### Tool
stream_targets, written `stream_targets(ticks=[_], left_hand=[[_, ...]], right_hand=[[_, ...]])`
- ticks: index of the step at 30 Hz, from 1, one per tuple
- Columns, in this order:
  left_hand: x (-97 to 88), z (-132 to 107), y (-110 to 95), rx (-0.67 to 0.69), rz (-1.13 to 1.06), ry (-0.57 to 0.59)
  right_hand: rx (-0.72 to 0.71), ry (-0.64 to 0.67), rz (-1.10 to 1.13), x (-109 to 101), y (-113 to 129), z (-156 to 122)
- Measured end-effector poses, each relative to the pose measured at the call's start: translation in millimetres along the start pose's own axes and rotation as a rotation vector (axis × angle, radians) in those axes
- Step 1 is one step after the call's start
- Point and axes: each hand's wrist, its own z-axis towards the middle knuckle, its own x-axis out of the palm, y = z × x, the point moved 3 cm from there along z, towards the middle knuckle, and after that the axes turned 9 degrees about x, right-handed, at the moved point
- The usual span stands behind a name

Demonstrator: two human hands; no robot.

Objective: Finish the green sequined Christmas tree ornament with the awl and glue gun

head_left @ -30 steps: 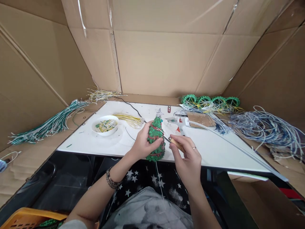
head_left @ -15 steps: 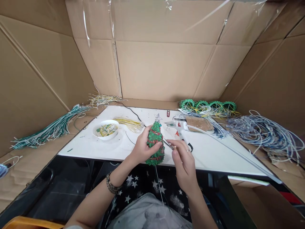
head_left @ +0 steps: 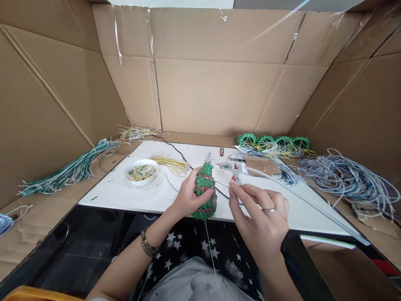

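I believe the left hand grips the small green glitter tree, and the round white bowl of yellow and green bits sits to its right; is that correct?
Not quite: the head view shows the round white bowl to the left of the small green glitter tree, not its right. The left hand does grip the tree.

Hidden and unclear bits
My left hand (head_left: 187, 197) covers one side of the tree (head_left: 206, 188); bowl (head_left: 140, 182) contents too small to tell.

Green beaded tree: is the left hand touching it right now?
Touching. The head view shows the left hand wrapped around the green beaded tree, its thumb lying across the tree's front.
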Motion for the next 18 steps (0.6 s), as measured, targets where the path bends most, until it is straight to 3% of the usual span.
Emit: stream_targets(ticks=[18], left_hand=[[0.8,-1,2,-0.01,-0.007,0.006]], right_hand=[[-0.245,0.084,-0.105,-10,6,12]])
